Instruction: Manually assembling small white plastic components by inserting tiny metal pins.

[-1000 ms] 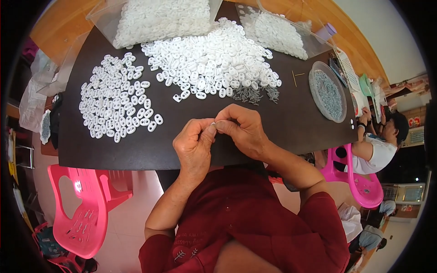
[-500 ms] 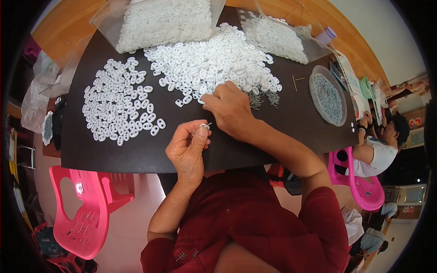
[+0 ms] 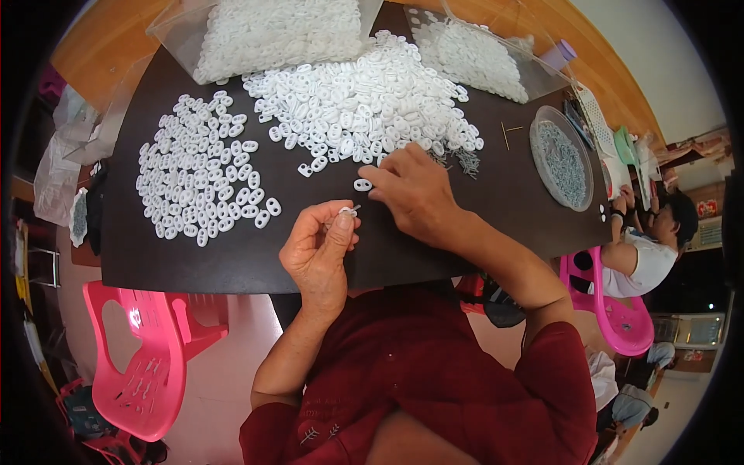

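Note:
My left hand (image 3: 320, 246) is closed, pinching a small white plastic piece (image 3: 346, 211) between thumb and forefinger; a thin grey metal pin or screw pokes out beside the thumb. Just above it, my right hand (image 3: 411, 186) grips a white oval two-holed plastic piece (image 3: 363, 185) at its fingertips, clear of the big pile. That big pile of white pieces (image 3: 364, 101) spreads behind my right hand. Some loose grey screws (image 3: 468, 161) lie at its right edge, partly hidden by the hand. A second group of white oval pieces (image 3: 198, 167) lies on the table to the left.
A clear bin (image 3: 174, 35) and another transparent container (image 3: 535, 74) of white pieces stand at the back. On the right sit a round tub (image 3: 587, 182) of grey screws and two thin sticks (image 3: 505, 136). A person (image 3: 639, 248) sits beyond; a pink chair (image 3: 147, 372) stands left.
My right hand has drawn back from the pile's front edge, slightly right and nearer, with a white oval piece now visible at its fingertips. My left hand has hardly moved.

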The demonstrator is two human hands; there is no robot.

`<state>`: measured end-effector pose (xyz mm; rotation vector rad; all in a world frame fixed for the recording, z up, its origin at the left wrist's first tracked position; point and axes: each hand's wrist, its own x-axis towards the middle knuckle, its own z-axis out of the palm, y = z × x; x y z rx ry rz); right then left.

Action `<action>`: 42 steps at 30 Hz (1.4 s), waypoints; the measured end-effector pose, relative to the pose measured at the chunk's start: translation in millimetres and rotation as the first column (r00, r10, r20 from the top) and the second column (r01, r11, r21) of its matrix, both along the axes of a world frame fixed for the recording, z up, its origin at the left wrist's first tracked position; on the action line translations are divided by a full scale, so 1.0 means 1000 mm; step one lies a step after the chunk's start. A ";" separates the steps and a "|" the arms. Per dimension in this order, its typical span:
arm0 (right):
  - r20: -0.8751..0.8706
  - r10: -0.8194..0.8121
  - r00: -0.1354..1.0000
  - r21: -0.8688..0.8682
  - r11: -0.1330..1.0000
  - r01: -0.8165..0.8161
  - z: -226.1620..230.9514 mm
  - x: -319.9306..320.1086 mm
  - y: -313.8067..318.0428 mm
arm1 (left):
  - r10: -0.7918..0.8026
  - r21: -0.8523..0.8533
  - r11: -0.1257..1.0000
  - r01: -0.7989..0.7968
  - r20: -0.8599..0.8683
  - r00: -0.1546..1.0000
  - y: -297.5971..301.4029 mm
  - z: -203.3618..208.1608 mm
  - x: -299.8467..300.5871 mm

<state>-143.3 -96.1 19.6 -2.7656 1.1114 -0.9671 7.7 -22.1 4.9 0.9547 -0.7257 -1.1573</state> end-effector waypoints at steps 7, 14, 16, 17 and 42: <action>-0.115 0.014 0.993 0.065 0.998 -0.007 0.000 0.006 0.002 | 0.016 -0.010 1.000 -0.016 0.006 1.000 0.000 0.000 -0.002; 0.104 -0.024 0.994 0.242 0.970 -0.002 0.002 -0.003 0.015 | -0.024 -0.022 0.999 0.025 0.022 0.999 0.001 -0.003 0.001; 0.146 -0.008 0.989 0.270 0.962 -0.032 0.008 -0.003 0.018 | -0.025 -0.041 0.999 0.026 0.026 0.999 -0.001 -0.002 -0.001; 0.187 0.000 0.982 0.292 0.955 -0.056 0.011 -0.004 0.020 | -0.028 -0.039 0.999 0.029 0.027 0.999 -0.001 -0.002 -0.002; 0.622 -0.338 0.706 0.744 0.536 -0.399 0.015 0.002 0.037 | -0.114 -0.041 0.992 0.116 0.047 0.992 -0.002 0.002 -0.003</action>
